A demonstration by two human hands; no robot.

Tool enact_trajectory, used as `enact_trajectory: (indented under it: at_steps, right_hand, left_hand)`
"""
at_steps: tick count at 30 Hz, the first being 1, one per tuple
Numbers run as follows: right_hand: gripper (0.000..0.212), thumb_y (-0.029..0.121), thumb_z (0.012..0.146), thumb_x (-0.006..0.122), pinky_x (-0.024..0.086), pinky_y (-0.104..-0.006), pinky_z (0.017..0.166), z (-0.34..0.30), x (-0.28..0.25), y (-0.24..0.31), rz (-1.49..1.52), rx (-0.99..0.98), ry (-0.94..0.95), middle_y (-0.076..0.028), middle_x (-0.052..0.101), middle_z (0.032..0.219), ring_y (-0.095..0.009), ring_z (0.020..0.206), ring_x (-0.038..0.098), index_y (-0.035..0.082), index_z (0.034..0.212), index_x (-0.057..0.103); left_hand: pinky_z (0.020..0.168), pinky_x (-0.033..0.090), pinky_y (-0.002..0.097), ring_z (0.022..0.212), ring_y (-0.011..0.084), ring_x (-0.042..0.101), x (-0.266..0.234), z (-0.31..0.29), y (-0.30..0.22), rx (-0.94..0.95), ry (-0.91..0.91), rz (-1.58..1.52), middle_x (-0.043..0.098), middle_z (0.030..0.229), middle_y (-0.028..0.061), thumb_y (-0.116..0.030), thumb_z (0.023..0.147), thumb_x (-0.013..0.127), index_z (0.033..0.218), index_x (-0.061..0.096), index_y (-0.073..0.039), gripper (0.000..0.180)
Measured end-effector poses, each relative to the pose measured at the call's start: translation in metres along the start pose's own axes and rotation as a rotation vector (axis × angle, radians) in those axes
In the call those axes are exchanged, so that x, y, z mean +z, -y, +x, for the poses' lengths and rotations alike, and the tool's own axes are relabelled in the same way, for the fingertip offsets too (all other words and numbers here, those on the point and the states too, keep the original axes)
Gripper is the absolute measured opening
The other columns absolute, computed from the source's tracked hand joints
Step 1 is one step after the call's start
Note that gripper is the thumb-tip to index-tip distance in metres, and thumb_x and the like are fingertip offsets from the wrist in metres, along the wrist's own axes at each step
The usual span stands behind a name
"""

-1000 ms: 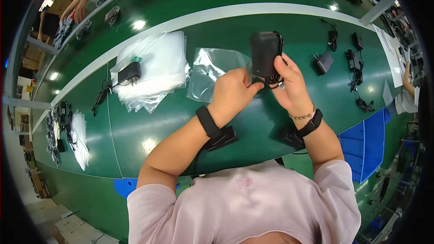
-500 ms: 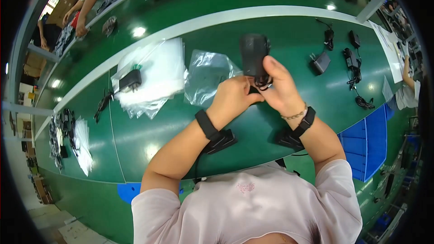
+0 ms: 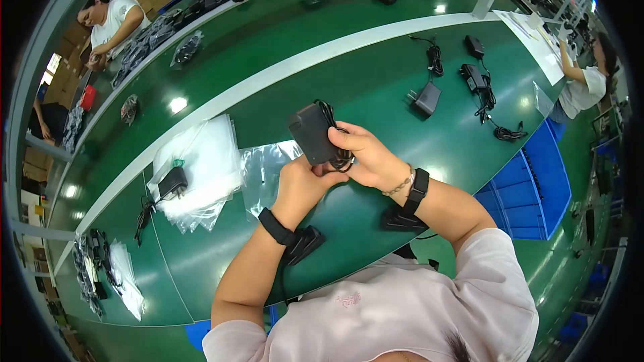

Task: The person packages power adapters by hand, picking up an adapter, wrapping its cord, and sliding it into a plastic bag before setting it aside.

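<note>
In front of me my right hand (image 3: 371,157) holds a black power adapter (image 3: 312,135) upright, its thumb pressed on the side where the looped black cord (image 3: 334,135) lies. My left hand (image 3: 297,186) is closed at the adapter's lower end, its thumb reaching toward the bottom of the cord; its fingertips are partly hidden. A clear plastic bag (image 3: 260,177) lies flat on the green table just beyond my left hand. Left of it is a stack of clear bags (image 3: 213,154) with another black adapter (image 3: 173,181) resting on its edge.
Several black adapters with cords lie at the right, one of them a plug adapter (image 3: 426,99). A blue bin (image 3: 516,194) stands beyond the table's right edge. More cords (image 3: 90,261) and bags lie far left. A white rail (image 3: 315,50) borders a second surface; co-workers are beyond.
The view has turned, so the table's things appear shifted left or lower. The adapter, blurred before, now shows sharply and tilted, with its cord facing right. Both hands stay on it.
</note>
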State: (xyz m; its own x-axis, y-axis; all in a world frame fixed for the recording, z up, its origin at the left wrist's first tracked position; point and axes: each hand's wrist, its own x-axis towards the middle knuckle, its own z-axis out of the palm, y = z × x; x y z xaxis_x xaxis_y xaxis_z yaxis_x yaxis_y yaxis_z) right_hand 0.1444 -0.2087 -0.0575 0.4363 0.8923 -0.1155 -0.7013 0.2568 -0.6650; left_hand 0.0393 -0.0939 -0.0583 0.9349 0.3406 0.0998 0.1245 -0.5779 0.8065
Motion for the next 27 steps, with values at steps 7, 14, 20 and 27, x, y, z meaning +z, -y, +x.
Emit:
enact_trajectory:
  at_steps: [7, 14, 20, 27]
  right_hand:
    - [0.038, 0.015, 0.084, 0.061, 0.047, -0.0263, 0.079, 0.005, -0.008, 0.002, -0.518, -0.224, -0.085, -0.007, 0.059, 0.102, -0.013, 0.088, 0.056, 0.000, 0.116, 0.049]
    - [0.049, 0.011, 0.077, 0.067, 0.045, -0.0271, 0.082, -0.011, 0.023, 0.012, -1.209, -0.484, -0.057, -0.009, 0.060, 0.103, -0.013, 0.092, 0.056, -0.003, 0.120, 0.046]
    - [0.049, 0.010, 0.076, 0.067, 0.045, -0.0281, 0.081, -0.014, 0.035, 0.012, -1.476, -0.576, -0.146, -0.013, 0.063, 0.095, -0.017, 0.091, 0.059, -0.003, 0.118, 0.047]
    - [0.043, 0.012, 0.071, 0.068, 0.048, -0.0360, 0.062, -0.017, 0.042, 0.005, -1.872, -0.648, 0.050, -0.016, 0.061, 0.080, -0.029, 0.067, 0.059, -0.003, 0.109, 0.052]
  left_hand:
    - [0.043, 0.037, 0.0230, 0.046, 0.0070, 0.046, -0.032, 0.010, 0.016, -0.165, -0.087, -0.045, 0.053, 0.057, 0.0004, -0.016, 0.068, 0.075, 0.067, 0.055, -0.002, 0.025]
    - [0.040, 0.037, 0.0196, 0.046, 0.0048, 0.047, -0.050, 0.017, 0.009, -0.379, -0.193, -0.474, 0.054, 0.058, -0.0007, -0.016, 0.081, 0.064, 0.073, 0.056, -0.004, 0.016]
    - [0.042, 0.035, 0.0185, 0.048, 0.0038, 0.047, -0.059, 0.015, 0.006, -0.241, -0.233, -0.775, 0.055, 0.058, -0.0017, -0.017, 0.082, 0.062, 0.078, 0.057, -0.004, 0.015]
    - [0.045, 0.036, 0.0199, 0.051, 0.0045, 0.049, -0.043, 0.013, 0.002, -0.038, -0.316, -0.564, 0.056, 0.060, -0.0018, -0.016, 0.082, 0.062, 0.079, 0.059, -0.002, 0.014]
